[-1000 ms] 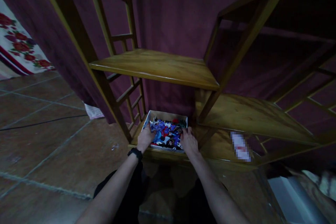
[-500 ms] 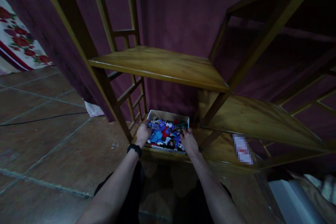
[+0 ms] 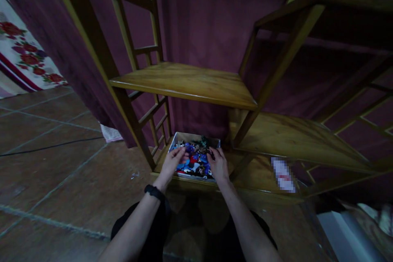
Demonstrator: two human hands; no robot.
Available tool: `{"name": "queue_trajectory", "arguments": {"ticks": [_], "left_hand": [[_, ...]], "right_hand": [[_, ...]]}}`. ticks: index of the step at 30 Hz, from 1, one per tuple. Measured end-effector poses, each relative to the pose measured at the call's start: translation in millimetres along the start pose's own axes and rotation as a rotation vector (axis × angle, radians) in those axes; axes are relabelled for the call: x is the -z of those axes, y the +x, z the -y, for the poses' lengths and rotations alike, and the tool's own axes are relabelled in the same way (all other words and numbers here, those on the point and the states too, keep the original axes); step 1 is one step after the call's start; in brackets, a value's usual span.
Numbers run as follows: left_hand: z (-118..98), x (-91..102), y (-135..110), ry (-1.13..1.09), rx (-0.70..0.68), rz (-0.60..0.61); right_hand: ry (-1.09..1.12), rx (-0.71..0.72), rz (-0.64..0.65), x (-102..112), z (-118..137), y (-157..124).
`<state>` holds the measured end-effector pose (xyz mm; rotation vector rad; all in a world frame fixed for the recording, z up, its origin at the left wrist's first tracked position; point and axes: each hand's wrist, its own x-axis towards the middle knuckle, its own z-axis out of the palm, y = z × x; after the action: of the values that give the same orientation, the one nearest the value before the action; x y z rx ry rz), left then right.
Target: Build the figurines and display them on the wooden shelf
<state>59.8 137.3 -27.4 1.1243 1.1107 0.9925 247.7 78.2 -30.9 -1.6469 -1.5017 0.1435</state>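
Looks dim and cool-toned. Seems lit from above, catching the flat, honey-brown wooden shelf board (image 3: 187,84) across its top, with a thin shine along its front edge. Falls into shade beneath the board, leaving the small blue, red and black pieces (image 3: 196,163) in the shallow, white-sided rectangular box (image 3: 187,136) soft and hard to tell apart. Sinks almost to black far right of the board, dulls the plum-coloured fabric curtain (image 3: 196,20) behind the board, gleams faintly on the brown tiled floor (image 3: 73,249) to its lower left. Stretches and leans toward the edges, breaking into coarse pixels over the white, red-marked item (image 3: 283,175) to the board's lower right
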Motion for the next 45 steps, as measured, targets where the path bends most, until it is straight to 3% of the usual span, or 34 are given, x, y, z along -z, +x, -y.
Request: {"name": "queue_trajectory", "arguments": {"ticks": [3, 5, 8, 16, 24, 35, 40, 45], "left_hand": [[-6, -14.4, -10, -0.282, 0.143, 0.208], [-7, -18.8, -11, -0.333, 0.163, 0.252], [-4, -20.3, -8, -0.309, 0.111, 0.215], [4, -23.6, 0, -0.215, -0.059, 0.111], [4, -20.1, -6, -0.278, -0.037, 0.114], [-19, -23.7, -58, -0.441, 0.18, 0.163], [-23, -35.7, -86, -0.374, 0.123, 0.129], [-25, -53.5, -115, -0.24, -0.071, 0.106]], "right_hand": [[0.032, 0.064, 0.024, 2, 9, -6], [0.072, 0.081, 0.048, 1, 13, -9], [0.175, 0.037, 0.062, -4, 12, -10], [0.573, -0.341, 0.097, -24, -5, -3], [0.782, -0.413, 0.075, -13, 4, -1], [0.858, -0.244, 0.111, 16, 8, -23], [0.855, -0.216, 0.133, 30, 6, -41], [0.871, -0.237, 0.094, 41, 5, -63]]}}
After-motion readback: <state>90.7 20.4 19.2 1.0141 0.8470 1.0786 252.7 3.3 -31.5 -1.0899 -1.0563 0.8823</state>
